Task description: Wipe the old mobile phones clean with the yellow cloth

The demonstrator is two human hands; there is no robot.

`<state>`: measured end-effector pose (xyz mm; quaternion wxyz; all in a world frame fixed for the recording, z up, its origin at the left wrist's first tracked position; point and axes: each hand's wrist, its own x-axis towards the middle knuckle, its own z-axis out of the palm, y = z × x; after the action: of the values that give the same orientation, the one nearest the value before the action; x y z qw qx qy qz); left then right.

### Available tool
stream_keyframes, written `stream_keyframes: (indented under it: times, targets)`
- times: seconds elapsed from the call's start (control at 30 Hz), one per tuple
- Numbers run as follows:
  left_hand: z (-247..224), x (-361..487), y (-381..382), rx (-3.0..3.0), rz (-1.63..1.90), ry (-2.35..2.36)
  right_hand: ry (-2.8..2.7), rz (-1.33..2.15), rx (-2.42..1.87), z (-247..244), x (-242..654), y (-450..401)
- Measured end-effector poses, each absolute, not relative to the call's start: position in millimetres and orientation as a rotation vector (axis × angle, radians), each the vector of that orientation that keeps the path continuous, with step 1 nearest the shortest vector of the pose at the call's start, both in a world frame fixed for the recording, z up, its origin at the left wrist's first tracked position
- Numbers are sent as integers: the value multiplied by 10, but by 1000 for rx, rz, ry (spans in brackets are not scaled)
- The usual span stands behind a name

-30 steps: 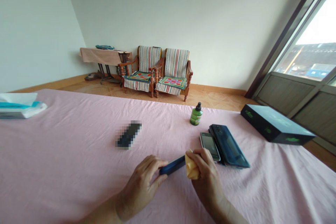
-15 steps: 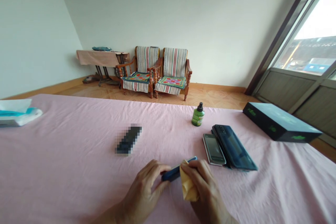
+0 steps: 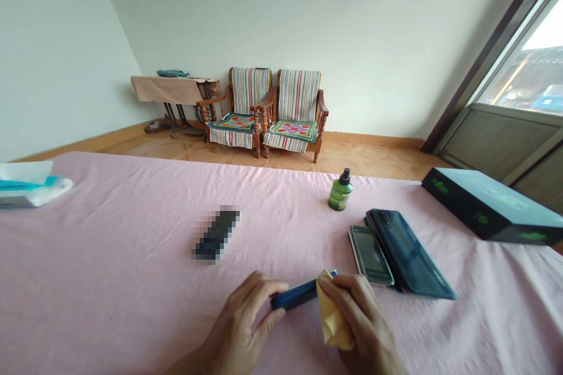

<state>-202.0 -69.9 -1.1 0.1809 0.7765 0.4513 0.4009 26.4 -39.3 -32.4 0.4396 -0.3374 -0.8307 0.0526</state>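
Note:
A slim dark blue phone (image 3: pixel 299 295) is held on edge, low over the pink cloth. My left hand (image 3: pixel 246 322) grips its left end between thumb and fingers. My right hand (image 3: pixel 363 316) is closed on a folded yellow cloth (image 3: pixel 335 319), which presses against the phone near its right end. Just beyond my right hand lie a small silver-edged phone (image 3: pixel 372 255) and, beside it, a larger dark blue phone (image 3: pixel 409 252). The phone's lower side and my right fingertips are partly hidden.
A green spray bottle (image 3: pixel 340 190) stands upright toward the back of the pink-covered table (image 3: pixel 132 281). A pixelated dark object (image 3: pixel 217 233) lies left of centre. At the far right sits a black box (image 3: pixel 488 205); a tissue pack (image 3: pixel 35 184) rests at the far left.
The yellow cloth in my right hand has shifted right along the phone, toward its end. The phone lies slightly flatter in angle. The view has turned a little.

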Motion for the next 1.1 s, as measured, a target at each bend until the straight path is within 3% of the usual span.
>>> stream_keyframes:
  times: [0.7,1.1]
  targets:
    - [-14,-2044,-676,2127,1170,1267,-1977,93,-966,-291,312,-361]
    - [-34,-2046,-665,1976,1241,1281,-2151,174,-753,-44,-426,-658]
